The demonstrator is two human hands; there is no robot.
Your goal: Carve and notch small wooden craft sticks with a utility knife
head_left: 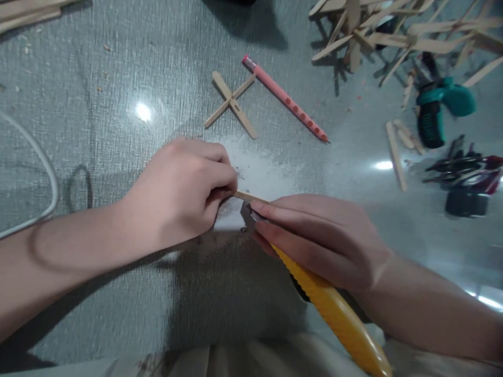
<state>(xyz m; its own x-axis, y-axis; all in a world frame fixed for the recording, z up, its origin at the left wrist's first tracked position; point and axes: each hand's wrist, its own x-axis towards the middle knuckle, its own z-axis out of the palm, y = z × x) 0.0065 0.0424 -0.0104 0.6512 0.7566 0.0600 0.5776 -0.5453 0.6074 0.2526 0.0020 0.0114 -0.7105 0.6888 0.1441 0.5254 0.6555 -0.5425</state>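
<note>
My left hand [186, 180] is closed with its fingertips pinching one end of a thin wooden craft stick [251, 198]. The stick lies low over a pale, scuffed patch of the table. In my right hand [318, 235] is a yellow utility knife [334, 319], gripped close to its metal tip, with the handle slanting down to the right. Its blade end meets the stick between my two hands. Part of the stick is hidden behind my fingers. Just above lies a pair of craft sticks joined in a cross [231, 99], with a small slot in one.
A pink pencil [291, 99] lies beside the cross. At the upper right are a pile of assembled sticks [353, 34], teal-handled pliers [431, 118], loose stick pieces [395, 156] and dark small items [467, 167]. A white cable [49, 173] curves at the left; more sticks [31, 13] lie upper left.
</note>
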